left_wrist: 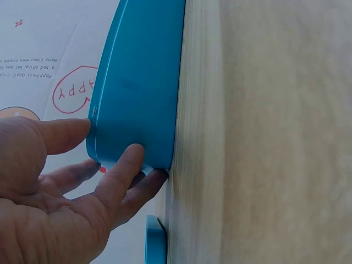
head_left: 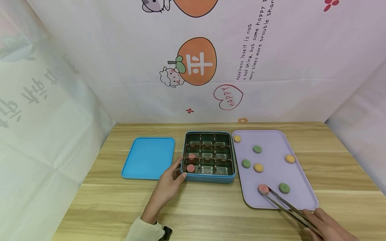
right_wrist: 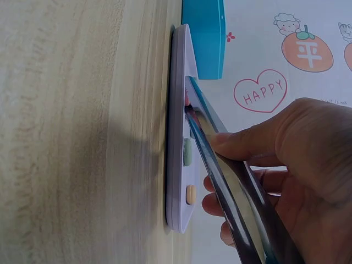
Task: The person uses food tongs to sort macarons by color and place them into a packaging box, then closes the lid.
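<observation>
My left hand (head_left: pixel 169 182) holds the front left corner of a blue box (head_left: pixel 209 178), thumb at the rim and fingers along the side. Inside the box, a dark plastic insert has rows of compartments. One pink round cookie-like piece (head_left: pixel 190 168) lies in its front left compartment and another (head_left: pixel 192 156) in the one behind. My right hand (head_left: pixel 327 226) grips metal tongs (right_wrist: pixel 220 179). The tong tips stand on either side of a pink round piece (head_left: pixel 263 188) on the lilac tray (head_left: pixel 251 202), right at its edges.
Several green (head_left: pixel 284 188) and yellow (head_left: pixel 290 159) round pieces are spread over the tray, which stands right beside the box. A flat blue lid (head_left: pixel 147 159) lies left of the box on the wooden table (head_left: pixel 211 207). A printed cloth (head_left: pixel 135 83) hangs behind.
</observation>
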The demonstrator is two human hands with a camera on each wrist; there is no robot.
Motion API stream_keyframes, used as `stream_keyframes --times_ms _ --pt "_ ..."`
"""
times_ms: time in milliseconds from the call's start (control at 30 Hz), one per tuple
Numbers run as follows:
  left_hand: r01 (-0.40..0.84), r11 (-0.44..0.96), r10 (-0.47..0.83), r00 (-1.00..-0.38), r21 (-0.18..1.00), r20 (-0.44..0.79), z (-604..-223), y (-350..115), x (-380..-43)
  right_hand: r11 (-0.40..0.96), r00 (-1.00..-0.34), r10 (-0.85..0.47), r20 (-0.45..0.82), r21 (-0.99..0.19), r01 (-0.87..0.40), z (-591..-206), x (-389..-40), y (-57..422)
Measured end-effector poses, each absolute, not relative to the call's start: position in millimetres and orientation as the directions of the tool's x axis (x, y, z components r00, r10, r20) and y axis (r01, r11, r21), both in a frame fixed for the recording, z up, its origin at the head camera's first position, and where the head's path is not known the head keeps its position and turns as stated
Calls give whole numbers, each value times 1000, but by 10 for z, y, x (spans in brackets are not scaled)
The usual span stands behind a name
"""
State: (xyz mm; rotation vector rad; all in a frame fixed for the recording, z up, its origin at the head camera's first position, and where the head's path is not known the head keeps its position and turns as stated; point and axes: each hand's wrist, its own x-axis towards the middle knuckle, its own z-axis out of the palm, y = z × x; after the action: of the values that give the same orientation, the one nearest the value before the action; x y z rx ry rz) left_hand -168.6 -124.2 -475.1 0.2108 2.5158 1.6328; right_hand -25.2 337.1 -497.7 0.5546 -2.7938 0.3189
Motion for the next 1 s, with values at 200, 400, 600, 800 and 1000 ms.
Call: stream_keyframes --times_ms 200,400,600,800,1000 --pt "35 411 180 -983 911 -44 -4747 -1242 -1691 955 -938 -241 247 -110 -274 -4913 -251 3276" --pt "29 413 179 -983 910 -50 -4745 -1238 -1691 956 -918 -215 334 -118 -267 -4844 -272 3177" --pt "26 394 190 -980 919 -54 -4752 -1235 -1691 957 -921 -205 332 -127 -259 -4741 -310 3079" --pt "28 405 187 -981 914 -52 -4752 -1238 -1688 956 -914 -213 345 -119 -268 -4605 -381 2995" --pt "24 392 189 -980 920 -55 -4753 -1248 -1683 929 -859 -259 441 -129 -347 -4421 -545 2888"
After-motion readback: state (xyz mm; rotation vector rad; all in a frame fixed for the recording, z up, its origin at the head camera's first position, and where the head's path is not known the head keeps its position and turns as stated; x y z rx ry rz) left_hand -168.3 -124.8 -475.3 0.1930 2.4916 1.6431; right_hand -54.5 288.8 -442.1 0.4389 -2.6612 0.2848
